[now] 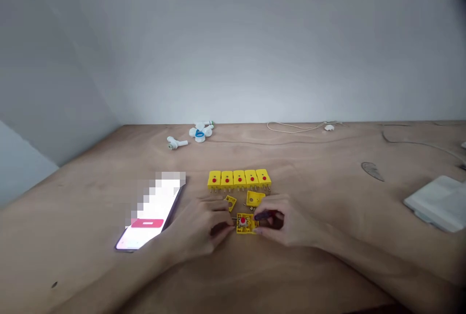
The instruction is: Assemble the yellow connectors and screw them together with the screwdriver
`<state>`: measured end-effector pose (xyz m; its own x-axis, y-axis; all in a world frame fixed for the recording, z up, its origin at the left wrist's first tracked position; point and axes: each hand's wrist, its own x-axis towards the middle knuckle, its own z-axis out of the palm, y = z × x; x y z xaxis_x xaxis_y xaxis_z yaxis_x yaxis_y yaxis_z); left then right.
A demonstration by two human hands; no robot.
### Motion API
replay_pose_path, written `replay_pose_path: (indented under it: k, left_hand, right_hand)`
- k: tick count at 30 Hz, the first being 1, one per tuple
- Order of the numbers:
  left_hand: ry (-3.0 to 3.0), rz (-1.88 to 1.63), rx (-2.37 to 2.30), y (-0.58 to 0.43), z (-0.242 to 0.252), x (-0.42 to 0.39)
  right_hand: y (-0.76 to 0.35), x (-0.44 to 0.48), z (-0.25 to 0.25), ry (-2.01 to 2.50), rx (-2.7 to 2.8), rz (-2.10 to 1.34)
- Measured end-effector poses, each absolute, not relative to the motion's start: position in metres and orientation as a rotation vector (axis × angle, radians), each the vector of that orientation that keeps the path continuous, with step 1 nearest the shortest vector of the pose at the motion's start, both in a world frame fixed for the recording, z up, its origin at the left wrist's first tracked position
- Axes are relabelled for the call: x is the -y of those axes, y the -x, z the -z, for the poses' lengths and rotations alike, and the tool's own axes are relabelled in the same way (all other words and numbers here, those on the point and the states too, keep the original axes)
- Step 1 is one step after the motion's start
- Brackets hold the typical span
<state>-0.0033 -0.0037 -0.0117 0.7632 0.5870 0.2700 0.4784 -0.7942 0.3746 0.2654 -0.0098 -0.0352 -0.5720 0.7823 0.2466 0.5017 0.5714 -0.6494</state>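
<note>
My left hand (198, 226) and my right hand (287, 222) meet over an opened yellow thermocouple connector (244, 223) with a red dot, lying on the wooden table (233, 275). Left fingertips pinch its left side. My right hand holds a small dark-handled screwdriver (264, 215), its tip at the connector's right side, partly hidden by fingers. A loose yellow cover half (255, 198) and a smaller yellow piece (230, 202) lie just beyond my hands. Farther on stands a row of several assembled yellow connectors (239, 179) with red dots, metal pins toward me.
A smartphone (149, 217) with a pixelated screen lies left of my left hand. White plastic fittings (199, 132) and a white cable (302, 127) lie near the wall. A white flat device (437, 202) sits at the right edge.
</note>
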Motion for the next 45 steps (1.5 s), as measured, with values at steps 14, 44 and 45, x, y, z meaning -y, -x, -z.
replay_pose_path:
  k: [14, 44, 45]
  left_hand:
    - [-2.54, -0.621, -0.846, 0.002, 0.012, 0.003]
    - [-2.664, -0.675, -0.914, -0.001, 0.02, 0.007]
    - [-2.626, -0.688, -0.934, -0.002, 0.019, 0.007]
  right_hand:
    - [-0.264, 0.006, 0.036, 0.971, 2.251, -0.802]
    - [-0.26, 0.01, 0.054, 0.815, 2.184, -0.599]
    - [-0.26, 0.01, 0.054, 0.821, 2.183, -0.603]
